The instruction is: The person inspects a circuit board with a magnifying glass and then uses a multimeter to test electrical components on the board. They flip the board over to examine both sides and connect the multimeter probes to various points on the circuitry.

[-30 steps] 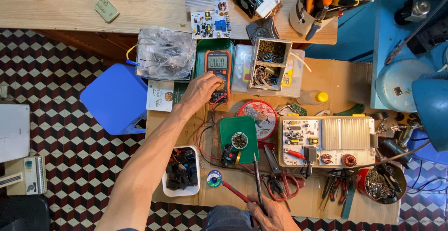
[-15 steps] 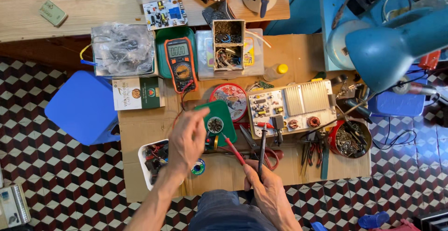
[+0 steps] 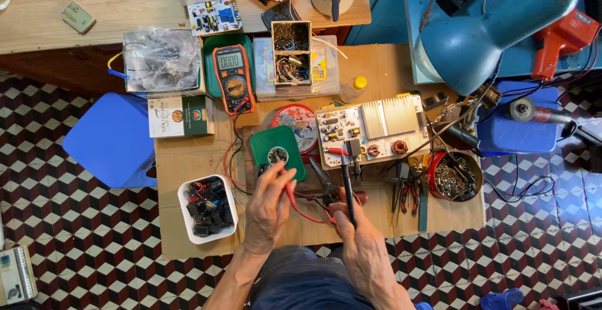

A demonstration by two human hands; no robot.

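While the left hand pinches a red probe between its fingertips, the right hand is wrapped around a black probe, holding it like a pen with the tip pointing up at the circuit board. The black tip sits right at the board's near edge, close to a small red part there. Red leads loop from the hands back across the cardboard-covered table to the orange multimeter, which lies further up on a green tray.

Just beyond the left hand there's a green lid-like dish with a small round part in it, and beside that a round tin. Left of the hand is a white tub full of black components. Pliers and cutters lie right of the right hand, next to a red bowl of screws. A blue desk lamp hangs over the far right side, and a blue stool stands left of the table.
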